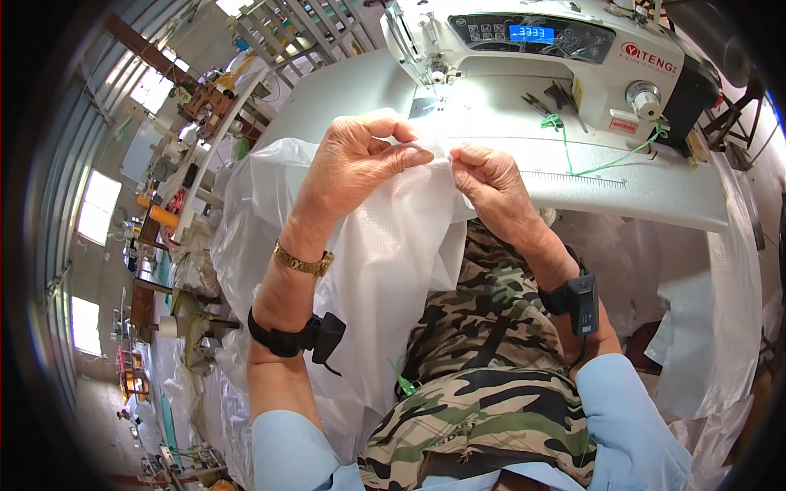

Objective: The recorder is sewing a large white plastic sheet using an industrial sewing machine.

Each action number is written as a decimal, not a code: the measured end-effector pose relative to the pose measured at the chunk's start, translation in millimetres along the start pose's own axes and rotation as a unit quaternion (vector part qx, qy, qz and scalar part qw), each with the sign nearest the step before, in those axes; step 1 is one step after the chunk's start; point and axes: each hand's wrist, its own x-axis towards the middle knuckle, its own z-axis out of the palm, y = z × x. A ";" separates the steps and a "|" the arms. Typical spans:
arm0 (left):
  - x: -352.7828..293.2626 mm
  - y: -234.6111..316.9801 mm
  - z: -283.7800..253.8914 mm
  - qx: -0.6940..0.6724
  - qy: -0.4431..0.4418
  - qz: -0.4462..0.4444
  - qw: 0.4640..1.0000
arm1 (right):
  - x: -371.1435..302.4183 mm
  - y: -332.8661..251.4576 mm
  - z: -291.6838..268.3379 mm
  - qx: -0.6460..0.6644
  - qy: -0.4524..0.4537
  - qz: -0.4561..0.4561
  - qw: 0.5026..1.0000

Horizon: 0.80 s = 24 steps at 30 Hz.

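Note:
White, thin woven plastic sheeting hangs from my two raised hands and drapes over my lap to the left. My left hand pinches its upper edge between thumb and fingers. Close by on the right, my right hand grips the same edge with bent fingers. Both hands are just in front of the needle area of a white sewing machine, above the near edge of its table. Bright lamp light washes out the sheeting between my fingertips.
Thread snips and dark slim tools lie on the machine bed, with green cord trailing over the table edge. More white sheeting hangs at the right. Cluttered shelves stand at the left.

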 end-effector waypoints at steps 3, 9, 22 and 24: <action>1.5 3.6 0.5 -0.014 -0.008 -0.037 0.999 | 0.7 -11.3 -3.1 -0.044 -0.019 -0.020 0.999; 4.2 3.7 6.6 -0.012 -0.016 -0.051 0.999 | 6.4 -9.9 -6.4 -0.074 -0.028 -0.065 0.995; -10.9 7.7 -7.8 0.181 -0.042 -0.060 0.981 | 6.5 -19.7 -10.9 -0.268 0.075 -0.214 0.936; -26.4 2.1 -20.4 0.150 -0.027 -0.069 0.986 | 5.4 -22.5 -14.6 -0.262 0.072 -0.193 0.943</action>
